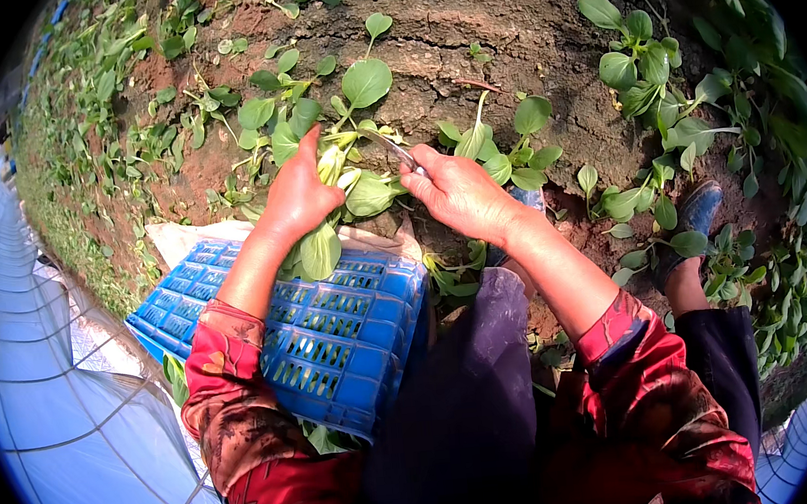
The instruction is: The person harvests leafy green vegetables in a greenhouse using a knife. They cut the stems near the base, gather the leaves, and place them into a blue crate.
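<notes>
My left hand (301, 192) is closed around pale-stemmed leafy greens (331, 165), with broad leaves hanging below it over a blue plastic crate (380, 311). In my right hand (459, 191) is a small knife (395, 151), its handle mostly hidden by the fingers. The blade points up and left, close to the stems in the left hand; whether it touches them I cannot tell. A loose-looking leaf (370, 193) lies between the hands. More leafy plants (527, 150) grow just right of the right hand.
Cracked brown soil (478, 26) stretches ahead. Low greens (103, 133) cover the left side, and taller ones (644, 62) stand at the right. A pale cloth (196, 234) lies by the crate's far edge. My blue shoe (700, 211) is among plants; plastic sheeting (20, 353) curves at far left.
</notes>
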### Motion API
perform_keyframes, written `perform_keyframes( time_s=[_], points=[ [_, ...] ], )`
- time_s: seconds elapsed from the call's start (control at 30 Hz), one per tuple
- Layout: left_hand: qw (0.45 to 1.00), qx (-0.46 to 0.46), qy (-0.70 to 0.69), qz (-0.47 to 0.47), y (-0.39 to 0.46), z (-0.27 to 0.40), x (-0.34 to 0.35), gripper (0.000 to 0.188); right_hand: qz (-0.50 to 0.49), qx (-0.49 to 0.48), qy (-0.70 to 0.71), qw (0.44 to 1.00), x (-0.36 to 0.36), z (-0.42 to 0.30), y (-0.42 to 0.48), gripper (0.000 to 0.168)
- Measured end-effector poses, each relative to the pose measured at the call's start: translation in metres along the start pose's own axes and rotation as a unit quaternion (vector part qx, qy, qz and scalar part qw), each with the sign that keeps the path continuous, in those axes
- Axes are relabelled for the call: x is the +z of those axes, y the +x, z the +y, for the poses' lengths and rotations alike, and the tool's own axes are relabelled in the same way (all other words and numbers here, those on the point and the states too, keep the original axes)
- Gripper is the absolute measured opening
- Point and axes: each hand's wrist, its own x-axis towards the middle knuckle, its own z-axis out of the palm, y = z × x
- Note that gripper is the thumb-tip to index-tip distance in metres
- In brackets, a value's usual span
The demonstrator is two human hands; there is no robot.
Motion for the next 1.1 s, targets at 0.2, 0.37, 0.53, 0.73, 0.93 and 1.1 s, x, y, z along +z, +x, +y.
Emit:
perform_keyframes(
  time_s=[0.2, 0.37, 0.53, 0.73, 0.93, 1.1],
  points=[
    [0.998, -0.013, 0.052, 0.017, -0.001, -0.035, 0.019, 0.068, -0.062, 0.090, -0.187, 0.976, 0.022, -0.006, 0.046, 0.027],
    [0.999, -0.010, 0.033, 0.010, 0.011, -0.050, 0.018, 0.063, -0.092, 0.114, -0.240, 0.960, 0.029, -0.001, 0.058, 0.026],
    [0.999, -0.038, -0.021, -0.021, 0.009, -0.052, 0.012, 0.058, -0.105, 0.107, -0.267, 0.952, 0.033, 0.004, 0.062, 0.027],
    [0.953, -0.031, -0.281, -0.104, 0.001, -0.009, -0.002, 0.053, 0.033, 0.114, 0.334, 0.935, 0.022, 0.006, 0.007, 0.038],
    [0.850, 0.058, -0.488, -0.191, -0.041, 0.077, 0.010, 0.065, 0.191, 0.060, 0.452, 0.869, -0.022, -0.029, -0.067, 0.017],
    [0.794, 0.162, -0.553, -0.193, -0.050, 0.150, 0.049, 0.069, 0.255, 0.075, 0.390, 0.882, -0.071, 0.007, -0.156, 0.014]
  ],
)
